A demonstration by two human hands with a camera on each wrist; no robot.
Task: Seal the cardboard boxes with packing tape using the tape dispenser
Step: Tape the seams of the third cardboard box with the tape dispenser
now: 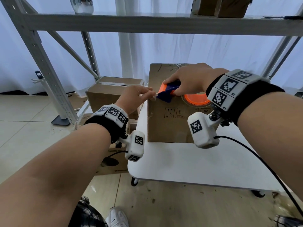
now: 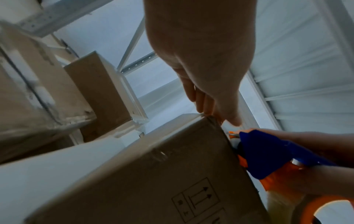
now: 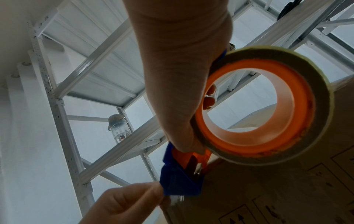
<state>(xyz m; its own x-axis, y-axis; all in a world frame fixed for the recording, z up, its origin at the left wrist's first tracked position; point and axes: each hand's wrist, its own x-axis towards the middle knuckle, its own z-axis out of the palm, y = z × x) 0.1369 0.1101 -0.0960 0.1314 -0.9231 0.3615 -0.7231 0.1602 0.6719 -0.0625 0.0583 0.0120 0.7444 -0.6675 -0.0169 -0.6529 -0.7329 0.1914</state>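
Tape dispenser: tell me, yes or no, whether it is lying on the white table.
No, the right hand grips the tape dispenser against the cardboard box, above the white table.

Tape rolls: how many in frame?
1. The tape roll sits on the tape dispenser gripped by the right hand at the cardboard box top front edge, on the white table; the left hand pinches its free end. Others may be hidden behind boxes.

Background: a grey metal shelving rack [image 1: 147,24] spans the scene above and beyond the fingers, white curtain [image 1: 164,51] behind it. A clear water bottle [image 3: 119,130] stands on a shelf. Below the fingers, a white surface [image 1: 188,163] on castors over tiled floor [image 1: 29,122]; a white sneaker [image 1: 117,217] nearest.
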